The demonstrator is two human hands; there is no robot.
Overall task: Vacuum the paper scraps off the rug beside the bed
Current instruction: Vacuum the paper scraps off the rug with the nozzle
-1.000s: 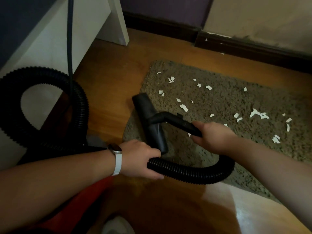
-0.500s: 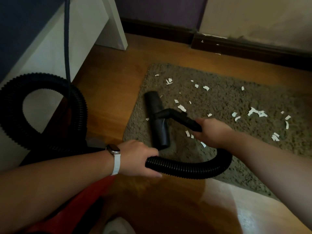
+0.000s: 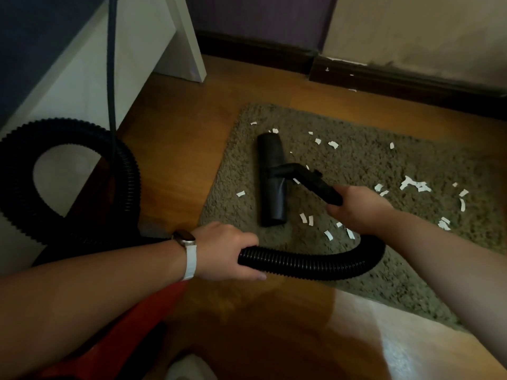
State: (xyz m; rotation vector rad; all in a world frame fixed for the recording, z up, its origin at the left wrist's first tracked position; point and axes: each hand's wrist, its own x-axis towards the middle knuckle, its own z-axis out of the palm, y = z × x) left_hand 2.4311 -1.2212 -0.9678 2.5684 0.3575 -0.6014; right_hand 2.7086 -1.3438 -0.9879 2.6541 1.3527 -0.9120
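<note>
Right, reading from left of the nozzle (image 3: pixel 270 182): the ribbed black hose (image 3: pixel 315 263) coils in a big loop against the white bed (image 3: pixel 82 64), well left of the nozzle, then runs low over the wood floor (image 3: pixel 178 149). My left grip (image 3: pixel 225 250) is clamped round that hose, left of the nozzle's near end, fingers curled over the ridges.

The nozzle is a smooth, matte, tube-like bar lying flat on the shaggy olive rug (image 3: pixel 356 165). Its long axis runs away from me, square to the wand (image 3: pixel 315 185) that joins it about mid-length. My right grip (image 3: pixel 359 207) is wrapped round the wand just right of the nozzle, so it is the nearer hand and does the steering. I'd say the left only feeds slack.

The scraps (image 3: pixel 411 185) are thin, white, torn bits of paper sitting on the pile. One lies left of the nozzle, a few just right of its near end, and the bulk well to its right, past my right grip. I judge the next sweep must go rightward, broadside, with the bar's full length across the path.
</note>
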